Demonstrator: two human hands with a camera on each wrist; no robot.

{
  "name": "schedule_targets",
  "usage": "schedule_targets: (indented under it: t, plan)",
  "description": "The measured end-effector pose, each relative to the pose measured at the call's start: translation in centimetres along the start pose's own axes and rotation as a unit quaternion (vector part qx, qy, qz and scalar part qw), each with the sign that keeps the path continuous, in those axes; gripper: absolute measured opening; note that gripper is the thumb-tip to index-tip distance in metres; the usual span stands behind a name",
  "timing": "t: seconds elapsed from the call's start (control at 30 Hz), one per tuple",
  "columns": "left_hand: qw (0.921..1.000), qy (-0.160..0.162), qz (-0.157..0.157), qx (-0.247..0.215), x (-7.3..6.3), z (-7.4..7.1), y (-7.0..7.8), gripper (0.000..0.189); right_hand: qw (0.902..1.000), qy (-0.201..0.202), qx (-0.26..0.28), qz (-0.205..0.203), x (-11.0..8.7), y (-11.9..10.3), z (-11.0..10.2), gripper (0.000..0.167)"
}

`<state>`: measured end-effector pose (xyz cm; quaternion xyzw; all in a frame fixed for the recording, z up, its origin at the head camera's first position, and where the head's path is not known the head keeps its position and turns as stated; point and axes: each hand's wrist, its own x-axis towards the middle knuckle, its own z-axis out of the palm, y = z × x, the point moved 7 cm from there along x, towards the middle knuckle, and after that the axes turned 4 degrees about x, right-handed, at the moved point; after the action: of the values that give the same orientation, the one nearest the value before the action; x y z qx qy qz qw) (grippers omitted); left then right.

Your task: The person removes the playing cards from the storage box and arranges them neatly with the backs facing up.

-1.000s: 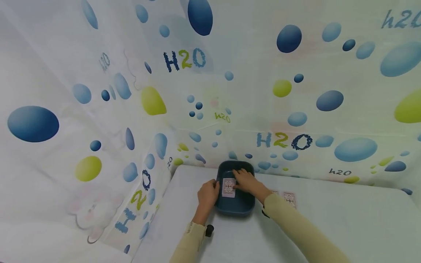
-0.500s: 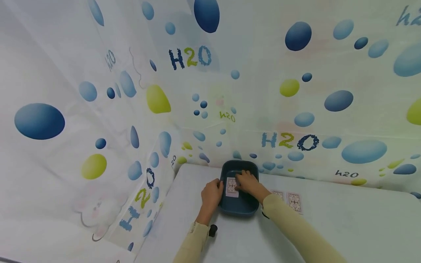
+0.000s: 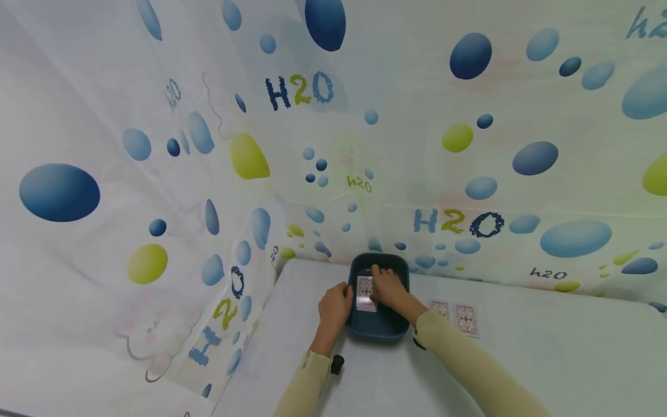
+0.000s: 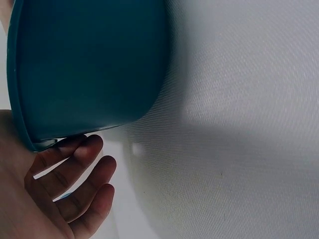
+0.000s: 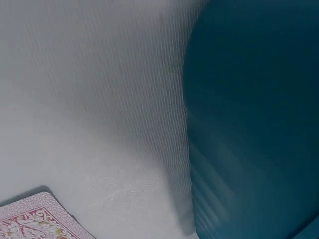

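A dark teal plastic basin [image 3: 378, 329] stands on the white table close to the wall. My left hand [image 3: 335, 310] grips its left rim; in the left wrist view the fingers [image 4: 79, 191] lie along the basin's outer wall. Inside the basin is a playing card [image 3: 366, 294], its pink patterned back upward and a bright glare on its lower half. My right hand [image 3: 389, 288] reaches in from the right, thumb and finger at the card's right and far edges. The right wrist camera does not catch these fingers, only the basin's outer wall [image 5: 249, 114].
On the table right of the basin lie two more playing cards, one [image 3: 466, 320] fully visible and one [image 3: 439, 307] partly behind the right sleeve. A white wall sheet [image 3: 417, 168] printed with drops rises behind the table [image 3: 547, 359].
The card in the basin has shifted slightly away from me and now catches a glare. My right hand has moved a little with it. The left hand keeps its place on the rim.
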<state>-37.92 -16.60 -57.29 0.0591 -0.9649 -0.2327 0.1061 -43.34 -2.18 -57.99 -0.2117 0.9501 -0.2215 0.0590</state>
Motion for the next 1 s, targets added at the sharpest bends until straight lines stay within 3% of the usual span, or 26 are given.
schedule_targets:
  t: [0.23, 0.63, 0.87, 1.0]
  plan:
    - [1.0, 0.004, 0.0, -0.008, -0.1, -0.1, 0.1, 0.036, 0.9904, -0.026, 0.135, 0.012, -0.3, 0.3, -0.1, 0.051]
    - [0.9999, -0.005, -0.004, -0.013, -0.2, -0.1, 0.1, 0.033, 0.9843, -0.02, 0.175, 0.004, -0.9, 0.6, -0.8, 0.046]
    - [0.9999, 0.002, -0.006, -0.011, -0.2, -0.1, 0.1, 0.032, 0.9671, -0.011, 0.249, 0.049, -1.6, 1.4, -2.2, 0.047]
    - [0.9998, 0.012, -0.003, -0.013, -0.3, -0.2, 0.1, 0.031, 0.9545, -0.013, 0.294, 0.051, -2.3, 2.0, -3.0, 0.048]
